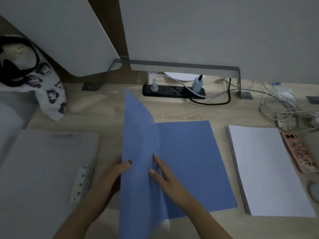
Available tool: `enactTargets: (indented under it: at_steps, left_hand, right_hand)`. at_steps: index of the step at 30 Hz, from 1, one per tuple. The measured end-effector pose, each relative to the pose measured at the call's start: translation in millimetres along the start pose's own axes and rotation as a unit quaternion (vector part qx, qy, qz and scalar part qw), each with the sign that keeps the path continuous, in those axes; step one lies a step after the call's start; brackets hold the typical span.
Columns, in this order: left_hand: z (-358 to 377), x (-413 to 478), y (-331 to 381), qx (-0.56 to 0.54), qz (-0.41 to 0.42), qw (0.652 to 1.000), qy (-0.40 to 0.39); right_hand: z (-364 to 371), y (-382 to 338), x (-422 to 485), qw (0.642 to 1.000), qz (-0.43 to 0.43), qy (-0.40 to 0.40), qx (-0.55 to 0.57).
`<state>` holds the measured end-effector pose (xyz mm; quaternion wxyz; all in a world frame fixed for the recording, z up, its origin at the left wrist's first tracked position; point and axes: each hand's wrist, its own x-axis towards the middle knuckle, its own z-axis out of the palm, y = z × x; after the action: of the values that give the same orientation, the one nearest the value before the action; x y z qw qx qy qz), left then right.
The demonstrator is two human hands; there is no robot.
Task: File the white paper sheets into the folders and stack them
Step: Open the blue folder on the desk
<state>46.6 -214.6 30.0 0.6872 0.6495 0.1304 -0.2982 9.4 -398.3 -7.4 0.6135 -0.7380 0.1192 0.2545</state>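
A blue folder (189,161) lies half open in the middle of the wooden desk, its right half flat. My left hand (119,169) grips the raised front cover (136,152) at its left edge, thumb on the inner face. My right hand (165,176) rests flat with fingers spread along the fold inside the folder. A stack of white paper sheets (269,169) lies on the desk to the right of the folder. A grey folder (43,169) with a punched metal strip lies shut at the left.
A pink-cased phone (298,152) lies right of the paper stack. At the back are a black power strip (172,90) with plugs, tangled white cables (284,107) at right, and a printed cloth bag (50,87) at left. A monitor stand (238,80) spans the rear.
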Motion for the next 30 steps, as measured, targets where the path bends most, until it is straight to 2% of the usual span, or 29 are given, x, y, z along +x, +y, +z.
enactTargets:
  at_steps: [2, 3, 8, 10, 12, 13, 15, 18, 20, 23, 27, 30]
  left_hand:
    - [-13, 0, 11, 0.027, -0.037, 0.996, 0.075]
    - [-14, -12, 19, 0.017, -0.028, 0.997, 0.074]
    - [-27, -22, 11, 0.104, 0.088, 0.977, 0.161]
    - [-29, -16, 1, 0.191, 0.128, 0.942, 0.246]
    - [-32, -5, -16, 0.354, 0.173, 0.868, 0.303]
    - [-30, 2, -24, 0.425, 0.196, 0.831, 0.3]
    - [-18, 16, -37, 0.531, 0.23, 0.778, 0.246]
    - [14, 42, -51, 0.654, 0.284, 0.69, 0.121]
    - [30, 60, -62, 0.705, 0.273, 0.653, 0.056]
    - [44, 83, -76, 0.74, 0.229, 0.633, 0.009]
    - [47, 99, -83, 0.748, 0.214, 0.629, -0.007]
    - [46, 103, -88, 0.753, 0.24, 0.612, -0.002]
  right_hand:
    - [6, 10, 4, 0.997, -0.005, 0.0, -0.077]
    - [8, 16, 5, 0.993, -0.004, 0.004, -0.121]
    - [20, 48, 10, 0.949, -0.043, 0.029, -0.31]
    - [23, 57, 13, 0.938, -0.048, 0.031, -0.342]
    - [28, 62, 15, 0.917, -0.05, 0.061, -0.39]
    - [31, 63, 15, 0.899, -0.042, 0.084, -0.428]
    - [41, 65, 14, 0.889, -0.009, 0.097, -0.447]
    - [55, 69, 12, 0.89, -0.003, 0.117, -0.44]
    - [59, 70, 15, 0.879, -0.021, 0.157, -0.449]
    - [55, 72, 19, 0.874, -0.05, 0.161, -0.455]
    - [21, 87, 19, 0.875, -0.116, 0.19, -0.43]
    - [-16, 106, 13, 0.851, -0.086, 0.212, -0.473]
